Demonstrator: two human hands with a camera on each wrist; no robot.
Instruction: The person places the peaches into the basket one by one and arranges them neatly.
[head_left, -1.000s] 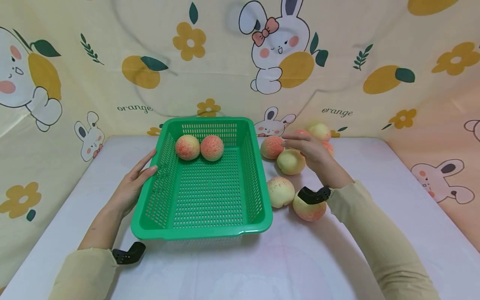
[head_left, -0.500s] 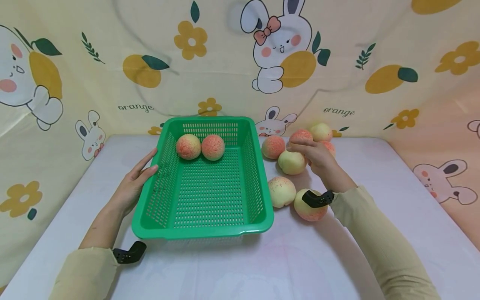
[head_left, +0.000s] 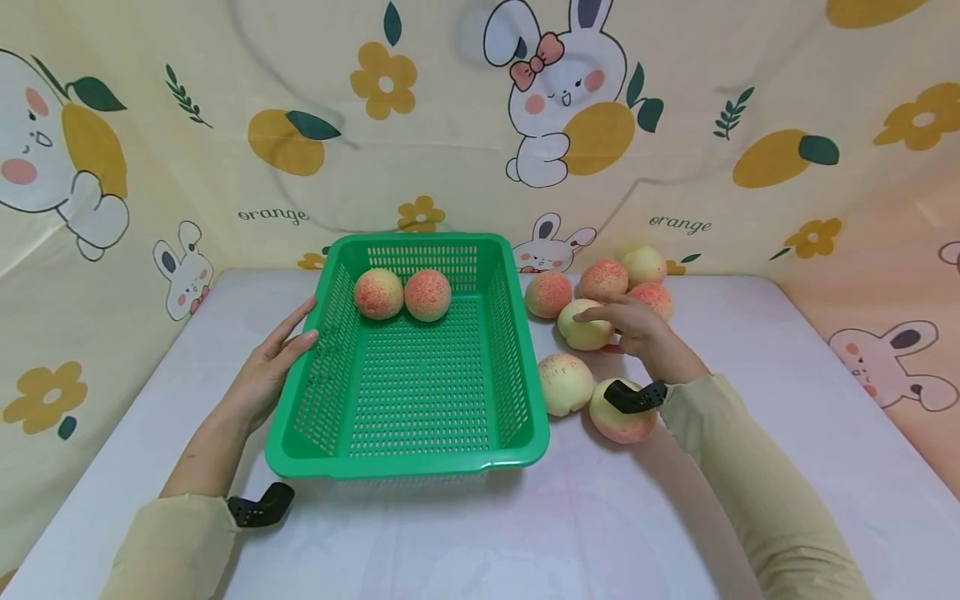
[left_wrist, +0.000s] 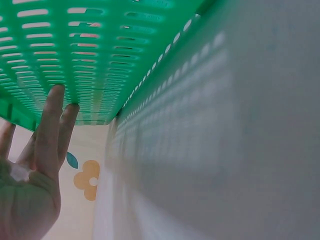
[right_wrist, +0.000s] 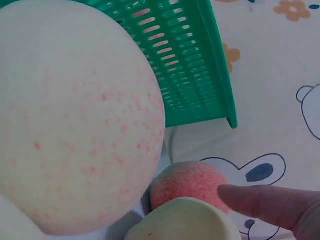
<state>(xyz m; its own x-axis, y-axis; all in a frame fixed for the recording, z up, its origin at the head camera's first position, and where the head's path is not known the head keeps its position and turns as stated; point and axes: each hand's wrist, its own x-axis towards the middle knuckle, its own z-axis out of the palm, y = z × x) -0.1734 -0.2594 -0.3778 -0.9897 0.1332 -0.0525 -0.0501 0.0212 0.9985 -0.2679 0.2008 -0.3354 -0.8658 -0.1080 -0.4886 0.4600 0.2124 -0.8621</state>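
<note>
On the left side of the green basket (head_left: 407,468), my left hand (head_left: 261,373) rests with fairly straight fingers; the left wrist view shows its fingers (left_wrist: 48,127) against the outer slotted wall. My right hand (head_left: 643,330) reaches over a pale yellow peach (head_left: 583,327), its fingers extended over the fruit's top and right side. In the right wrist view one straight finger (right_wrist: 265,202) points across in front of a red peach (right_wrist: 187,182); whether it touches is unclear. Two red-speckled peaches, one left (head_left: 378,293) and one right (head_left: 427,295), lie inside the basket's far end.
Right of the basket, more peaches lie on the white table (head_left: 465,542): a red one (head_left: 548,294), several at the back (head_left: 603,278), a speckled one (head_left: 565,384) and another (head_left: 621,421) partly under the right wrist's black device (head_left: 635,397). A printed cloth (head_left: 450,100) hangs behind.
My right hand has drawn back a little from the rear red peaches and come down over the pale yellow peach, uncovering a red one behind. The left hand and basket hold their place.
</note>
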